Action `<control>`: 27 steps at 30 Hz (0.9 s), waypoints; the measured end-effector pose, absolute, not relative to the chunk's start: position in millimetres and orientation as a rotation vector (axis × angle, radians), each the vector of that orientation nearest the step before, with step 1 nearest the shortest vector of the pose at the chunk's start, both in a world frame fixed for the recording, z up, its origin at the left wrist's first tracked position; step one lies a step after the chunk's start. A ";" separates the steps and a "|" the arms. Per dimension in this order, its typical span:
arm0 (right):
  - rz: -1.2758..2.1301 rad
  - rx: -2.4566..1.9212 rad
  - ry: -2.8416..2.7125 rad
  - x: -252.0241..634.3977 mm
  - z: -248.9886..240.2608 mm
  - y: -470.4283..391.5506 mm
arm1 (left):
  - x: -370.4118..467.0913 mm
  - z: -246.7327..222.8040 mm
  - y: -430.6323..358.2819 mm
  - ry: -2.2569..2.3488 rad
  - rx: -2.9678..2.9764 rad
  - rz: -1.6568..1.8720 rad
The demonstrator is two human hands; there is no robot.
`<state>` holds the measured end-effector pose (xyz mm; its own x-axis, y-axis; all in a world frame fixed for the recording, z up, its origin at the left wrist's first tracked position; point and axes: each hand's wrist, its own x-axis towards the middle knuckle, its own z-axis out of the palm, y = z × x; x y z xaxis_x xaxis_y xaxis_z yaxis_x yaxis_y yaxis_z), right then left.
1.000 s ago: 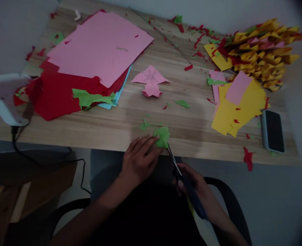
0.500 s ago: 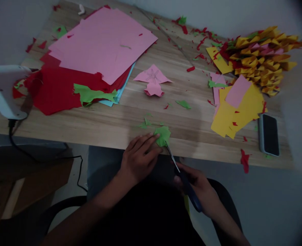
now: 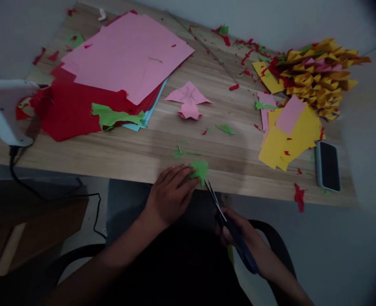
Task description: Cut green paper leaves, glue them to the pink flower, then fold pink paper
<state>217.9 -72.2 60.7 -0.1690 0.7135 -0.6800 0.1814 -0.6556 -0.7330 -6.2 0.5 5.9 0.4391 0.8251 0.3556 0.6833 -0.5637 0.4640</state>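
My left hand (image 3: pixel 172 191) is closed on a small piece of green paper (image 3: pixel 200 171) at the table's front edge, the fingertips pressing its left side. In my right hand (image 3: pixel 239 231) is a pair of scissors (image 3: pixel 220 209) with dark blue handles. Their blades are slightly parted, and the tips lie just below and to the right of the green paper, apart from it or barely touching. Green paper scraps (image 3: pixel 179 151) lie just beyond my left hand. Farther back rests a folded pink paper shape (image 3: pixel 189 94) with a star-like drawing on it.
A glue gun (image 3: pixel 7 110) stands at the left by red paper (image 3: pixel 69 114) and pink sheets (image 3: pixel 127 55). To the right are yellow paper (image 3: pixel 290 140), a phone (image 3: pixel 328 165) and a folded-paper piece (image 3: pixel 322 76). Red and green scraps litter the back.
The scissors have drawn back from the green paper, down and to the right, and their blades have parted a little. My left hand still holds the paper.
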 end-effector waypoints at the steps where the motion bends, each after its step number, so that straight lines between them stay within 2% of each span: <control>1: 1.924 -1.700 -1.021 222.1 59.7 -72.8 | -7.3 7.0 0.3 1.292 2.428 0.801; 8: 2.020 -1.652 -1.061 249.8 50.8 -64.5 | -16.2 15.3 19.5 1.131 2.438 0.758; 18: 2.220 -1.516 -1.132 265.2 40.5 -39.1 | -30.1 22.4 84.5 0.746 2.479 0.403; 27: 2.182 -1.427 -1.255 275.7 40.0 -45.4 | -31.3 21.9 88.0 0.704 2.344 0.502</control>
